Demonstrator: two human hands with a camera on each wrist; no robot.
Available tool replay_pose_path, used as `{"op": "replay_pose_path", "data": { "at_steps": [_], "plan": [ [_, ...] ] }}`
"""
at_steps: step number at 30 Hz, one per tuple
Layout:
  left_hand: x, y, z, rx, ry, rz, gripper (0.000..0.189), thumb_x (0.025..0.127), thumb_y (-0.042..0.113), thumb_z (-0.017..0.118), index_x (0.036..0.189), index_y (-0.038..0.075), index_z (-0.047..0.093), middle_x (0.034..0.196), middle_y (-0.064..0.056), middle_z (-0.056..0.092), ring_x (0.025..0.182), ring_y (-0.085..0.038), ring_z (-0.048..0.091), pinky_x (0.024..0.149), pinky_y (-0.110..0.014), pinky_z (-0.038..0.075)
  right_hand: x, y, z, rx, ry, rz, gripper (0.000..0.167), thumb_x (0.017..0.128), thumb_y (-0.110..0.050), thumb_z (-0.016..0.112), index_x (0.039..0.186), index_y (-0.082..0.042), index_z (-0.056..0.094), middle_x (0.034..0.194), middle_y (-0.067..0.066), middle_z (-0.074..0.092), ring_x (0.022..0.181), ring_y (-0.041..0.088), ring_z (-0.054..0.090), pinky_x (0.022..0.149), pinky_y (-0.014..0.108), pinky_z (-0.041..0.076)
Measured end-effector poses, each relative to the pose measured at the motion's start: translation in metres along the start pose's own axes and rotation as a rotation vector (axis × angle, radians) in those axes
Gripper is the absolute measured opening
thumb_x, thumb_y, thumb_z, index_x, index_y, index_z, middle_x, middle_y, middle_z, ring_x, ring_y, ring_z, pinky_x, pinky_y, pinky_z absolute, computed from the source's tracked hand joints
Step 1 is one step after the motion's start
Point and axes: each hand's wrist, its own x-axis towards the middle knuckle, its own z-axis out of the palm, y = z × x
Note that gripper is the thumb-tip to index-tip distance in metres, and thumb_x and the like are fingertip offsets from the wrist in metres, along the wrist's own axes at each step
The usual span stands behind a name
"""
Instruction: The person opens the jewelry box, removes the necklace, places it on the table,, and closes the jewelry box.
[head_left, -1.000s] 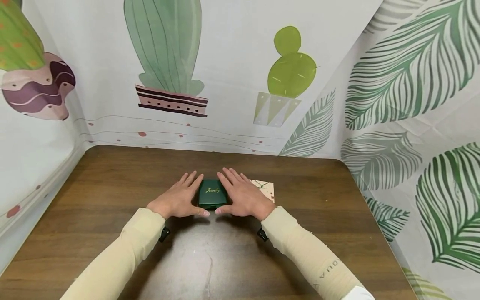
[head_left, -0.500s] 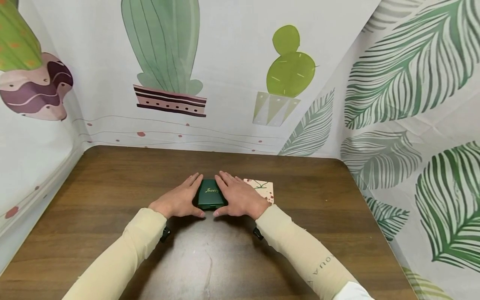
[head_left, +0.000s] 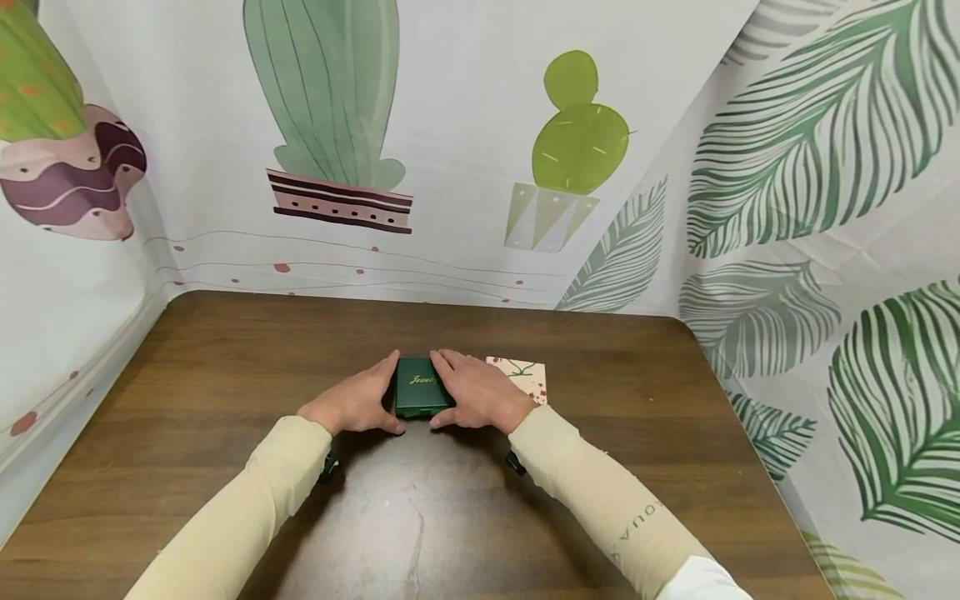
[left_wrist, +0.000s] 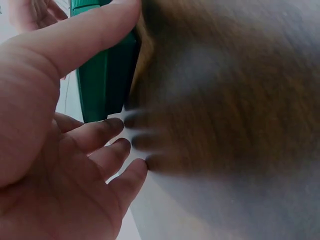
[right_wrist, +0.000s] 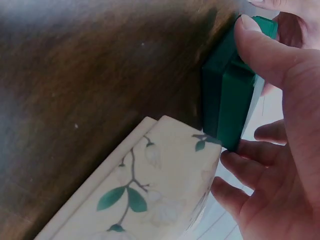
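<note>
A small dark green jewelry box (head_left: 422, 385) with gold script on its lid sits mid-table. My left hand (head_left: 371, 396) cups its left side, and my right hand (head_left: 468, 392) cups its right side. Seen from the left wrist, the left thumb (left_wrist: 90, 30) presses the box (left_wrist: 105, 80) while the curled fingers sit at its far corner. The right wrist view has my right hand (right_wrist: 285, 125) with its thumb on the box (right_wrist: 227, 95) and its fingers curled along the far side. The box stays on the wood.
A flat cream box with a leaf and flower print (head_left: 525, 375) lies just right of the green box, partly under my right hand, and fills the lower right wrist view (right_wrist: 150, 195). The brown wooden table (head_left: 225, 375) is walled by printed cactus and leaf cloth.
Both hands have drawn in from lying flat beside the green box to curling against its sides, thumbs now at its front edge. The box has not moved.
</note>
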Motion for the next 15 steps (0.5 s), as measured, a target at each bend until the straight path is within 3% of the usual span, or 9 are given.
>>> {"op": "replay_pose_path", "data": {
  "at_steps": [8,15],
  "plan": [
    [0.0015,-0.0028,0.0024,0.01,0.031,-0.003,0.119,0.082,0.026,0.089,0.163,-0.01,0.008,0.151,-0.033,0.051,0.125,-0.035,0.061,0.109,-0.052,0.048,0.0009,0.0004,0.0049,0.008,0.049,-0.032,0.099,0.092,-0.055,0.075,0.163,-0.006,0.027,0.162,0.012,0.044,0.144,0.024,0.051,0.113,0.037,0.049],
    [0.0016,-0.0043,0.0018,-0.007,0.046,0.01,0.114,0.083,0.023,0.088,0.162,-0.009,0.013,0.149,-0.031,0.054,0.121,-0.033,0.062,0.108,-0.051,0.049,0.0022,0.0031,0.0064,0.027,0.095,-0.045,0.096,0.09,-0.052,0.078,0.161,-0.007,0.031,0.156,0.012,0.049,0.135,0.023,0.057,0.106,0.036,0.053]
  ]
}}
